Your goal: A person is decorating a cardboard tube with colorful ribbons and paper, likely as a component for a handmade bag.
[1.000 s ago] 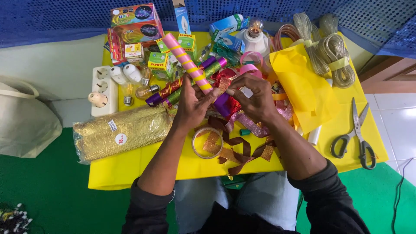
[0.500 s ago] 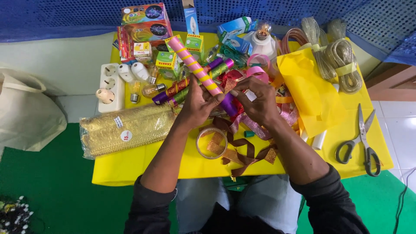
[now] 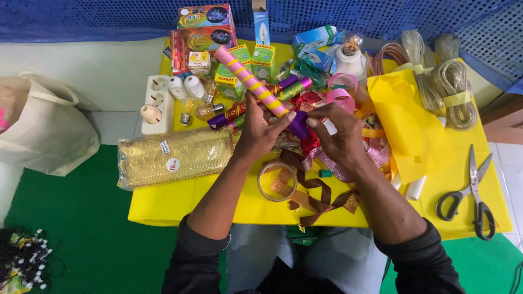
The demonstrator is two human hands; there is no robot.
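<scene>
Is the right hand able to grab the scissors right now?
Probably not right away: the right hand is busy holding the pink-and-yellow striped tube. The scissors lie uncovered on the table's right side, so the way looks free.

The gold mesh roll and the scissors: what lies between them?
In the head view, between the gold mesh roll and scissors lie a tape ring and brown ribbon.

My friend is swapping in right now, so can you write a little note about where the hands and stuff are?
Left hand: grips the pink tube with yellow stripes near its purple end.
Right hand: fingertips pinch that purple end.
The tube slants up and away over the yellow table.
Nearby: brown ribbon, tape roll, scissors far right, untouched.
What is done or left: cannot tell.
</scene>
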